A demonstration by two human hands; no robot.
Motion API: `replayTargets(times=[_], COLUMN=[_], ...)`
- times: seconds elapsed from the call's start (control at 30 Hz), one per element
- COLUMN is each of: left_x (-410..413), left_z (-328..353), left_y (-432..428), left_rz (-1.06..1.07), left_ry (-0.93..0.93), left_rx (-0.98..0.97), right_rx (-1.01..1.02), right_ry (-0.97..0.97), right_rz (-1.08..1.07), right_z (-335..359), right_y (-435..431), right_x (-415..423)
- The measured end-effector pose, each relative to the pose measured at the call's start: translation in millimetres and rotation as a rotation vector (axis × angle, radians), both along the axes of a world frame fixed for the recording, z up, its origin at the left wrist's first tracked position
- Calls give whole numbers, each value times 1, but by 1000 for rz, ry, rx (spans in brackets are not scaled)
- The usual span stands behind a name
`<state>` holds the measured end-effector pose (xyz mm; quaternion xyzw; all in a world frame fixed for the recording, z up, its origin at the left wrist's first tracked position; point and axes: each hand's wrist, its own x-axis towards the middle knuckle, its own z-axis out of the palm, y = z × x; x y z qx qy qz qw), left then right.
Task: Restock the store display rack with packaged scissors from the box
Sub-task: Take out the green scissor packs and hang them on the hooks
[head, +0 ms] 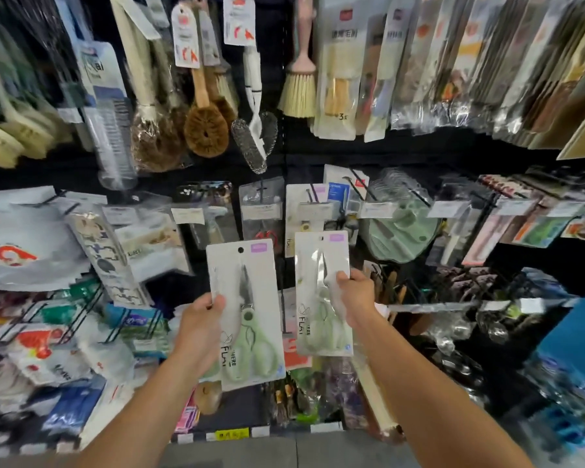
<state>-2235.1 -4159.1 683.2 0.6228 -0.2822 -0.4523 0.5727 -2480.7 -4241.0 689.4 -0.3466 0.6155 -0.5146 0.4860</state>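
Store rack of pegged goods behind, left hand point(200, 319) grips one scissors pack point(247, 315), right hand point(355, 292) pinches another pack point(323, 292), both raised mid-hang; next, likely thread each hole onto the peg point(309, 194) just above.

The black display rack point(352, 150) fills the view, with wire hooks point(360, 185) jutting out in rows. On the top row hang a round brown brush point(206, 130), a pale-bristled brush point(299, 92) with a pink handle, and tight ranks of flat packets point(487, 62) to the right. The row below carries a clear pack point(261, 211), which seems to hold red-handled scissors though blur hides the detail, a green round item point(399, 228) and white price tags point(187, 216). Lower hooks hold bagged goods point(48, 349). A yellow label point(232, 434) sits on the bottom rail, above the grey floor point(284, 450).
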Motion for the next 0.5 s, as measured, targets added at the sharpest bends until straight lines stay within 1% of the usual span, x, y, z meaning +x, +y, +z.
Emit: replayTargets(times=[0.17,0.23,0.43,0.5], left_x=[-12,-13,-14,-16], left_z=[-3,-3,-7,-7], left_y=[-17,-19,-22,-21], left_rz=[34,45,81,76], left_ry=[10,12,-7,1], left_rx=[-7,1,58,65], right_rx=[0,-32,-143,-191], right_ry=[-21,-15,61,54], right_rz=[11,17,27,49], right_z=[-2,-4,-7,-5], right_y=[-39,-47,-45,-43], right_x=[-1,-1,-2,-2])
